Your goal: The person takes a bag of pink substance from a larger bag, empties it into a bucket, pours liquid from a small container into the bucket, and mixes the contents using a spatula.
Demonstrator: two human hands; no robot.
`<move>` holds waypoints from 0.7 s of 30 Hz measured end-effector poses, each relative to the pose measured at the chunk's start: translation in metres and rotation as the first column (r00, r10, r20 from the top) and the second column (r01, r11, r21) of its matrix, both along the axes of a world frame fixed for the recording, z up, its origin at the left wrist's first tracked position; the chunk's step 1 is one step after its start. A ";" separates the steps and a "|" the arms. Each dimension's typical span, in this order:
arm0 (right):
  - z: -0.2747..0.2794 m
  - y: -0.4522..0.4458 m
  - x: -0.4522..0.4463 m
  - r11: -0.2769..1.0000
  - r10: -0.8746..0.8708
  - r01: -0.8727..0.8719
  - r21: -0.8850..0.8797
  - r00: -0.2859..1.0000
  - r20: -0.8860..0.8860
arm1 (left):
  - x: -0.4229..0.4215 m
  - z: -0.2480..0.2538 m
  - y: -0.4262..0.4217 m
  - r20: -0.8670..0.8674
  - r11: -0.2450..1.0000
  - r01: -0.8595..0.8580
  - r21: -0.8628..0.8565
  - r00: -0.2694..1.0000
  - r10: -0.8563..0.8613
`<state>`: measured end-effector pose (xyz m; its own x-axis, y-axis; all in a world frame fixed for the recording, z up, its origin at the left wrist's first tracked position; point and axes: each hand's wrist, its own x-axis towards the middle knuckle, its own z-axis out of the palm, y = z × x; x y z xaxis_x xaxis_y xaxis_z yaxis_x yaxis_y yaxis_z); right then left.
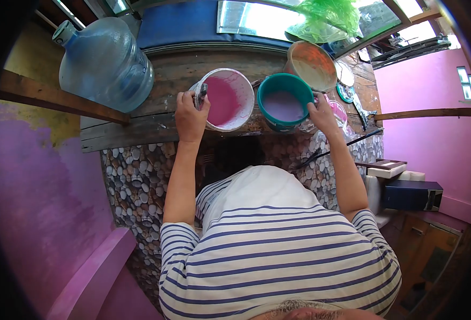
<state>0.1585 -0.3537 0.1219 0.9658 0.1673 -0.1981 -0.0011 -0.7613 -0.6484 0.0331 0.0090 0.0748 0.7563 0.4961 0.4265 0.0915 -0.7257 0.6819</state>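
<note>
A white bucket (248,101) of pink paint (222,104) stands on the wooden table. At its left rim, my left hand (191,118) is closed around a small dark, paint-spotted object (201,95); its kind is hard to make out. To the right stands a teal bucket (270,81) holding pale purple liquid (283,105). My right hand (325,113) grips that bucket's right rim, with the fingertips partly hidden.
On the wooden table (176,69), a large water jug (105,61) lies tilted at left. Behind the teal bucket is a stained tub (320,58). Green plastic (331,18) hangs at the window. A dark stick (352,143) juts out at the table's right front.
</note>
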 end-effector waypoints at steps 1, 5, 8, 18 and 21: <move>-0.015 -0.004 -0.001 1.000 0.011 -0.012 0.015 0.998 0.054 | -0.001 -0.001 0.002 0.002 1.000 0.001 -0.002 1.000 -0.001; -0.081 -0.025 -0.004 1.000 -0.004 0.000 0.022 0.983 0.182 | 0.000 -0.002 0.012 -0.005 1.000 0.013 -0.016 1.000 -0.013; -0.103 -0.029 -0.010 0.999 -0.054 0.052 0.015 0.978 0.203 | 0.000 0.005 0.018 -0.051 0.999 0.025 -0.022 0.998 -0.026; -0.092 -0.023 -0.025 0.976 -0.102 0.116 -0.183 0.991 0.089 | 0.002 0.003 0.023 -0.028 0.995 0.055 0.084 0.998 -0.053; -0.003 0.051 -0.035 0.967 0.137 0.012 -0.254 0.816 0.561 | 0.004 0.007 0.021 -0.026 0.993 0.080 0.084 0.997 -0.078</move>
